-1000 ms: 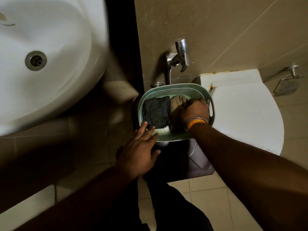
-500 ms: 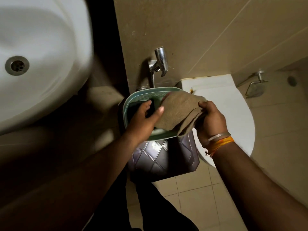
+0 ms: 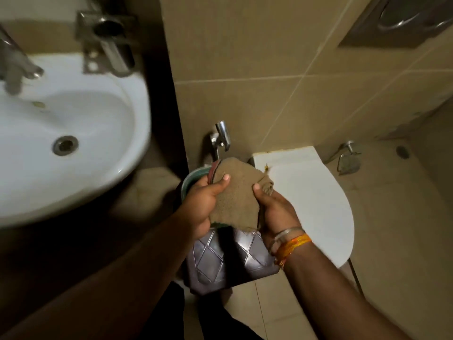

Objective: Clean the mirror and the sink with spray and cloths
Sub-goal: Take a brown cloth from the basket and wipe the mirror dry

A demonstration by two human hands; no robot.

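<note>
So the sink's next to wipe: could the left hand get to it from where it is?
Probably yes: the sink lies open beside the left hand, nothing between, though that hand also grips the cloth.

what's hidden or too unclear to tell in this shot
- Green basket, head view: only a sliver of its rim shows; the brown cloth, held by the left hand and right hand, covers whatever is inside.
- Sink tap: motion-blurred and cut off by the left edge.
- Mirror and spray: not in the frame.
- Dark patterned bin under the basket: its top is hidden.
</note>
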